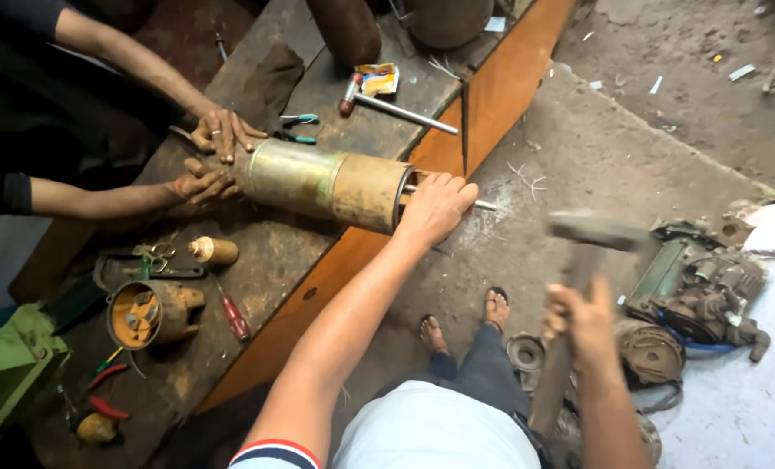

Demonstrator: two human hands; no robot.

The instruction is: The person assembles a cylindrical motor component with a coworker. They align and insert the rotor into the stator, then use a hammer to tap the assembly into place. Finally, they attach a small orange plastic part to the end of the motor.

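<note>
grimy concrete floor (631, 113) lies beside a worn wooden workbench (274, 252), and the head view looks down on both. on the bench a brass-coloured metal cylinder (331, 184) lies on its side, its open end just past the bench edge, with a thin steel rod (483, 206) poking out of it. the left hand (435, 208) is wrapped around that rod, fingers closed, right against the cylinder's mouth. the right hand (583, 321) is clenched on the wooden handle of a hammer (592, 233), raised and blurred, well apart from the rod. at the far end, another person's hands (214, 156) press on the cylinder to steady it. a smaller hammer (387, 104), a red screwdriver (234, 317) and a round rusty housing (149, 313) lie around on the bench. judging from this, a blow that lands slightly off would catch the left fingers, since they sit so close to the rod's tip; bare sandalled feet (466, 321) below are exposed if the hammer slips.
</note>
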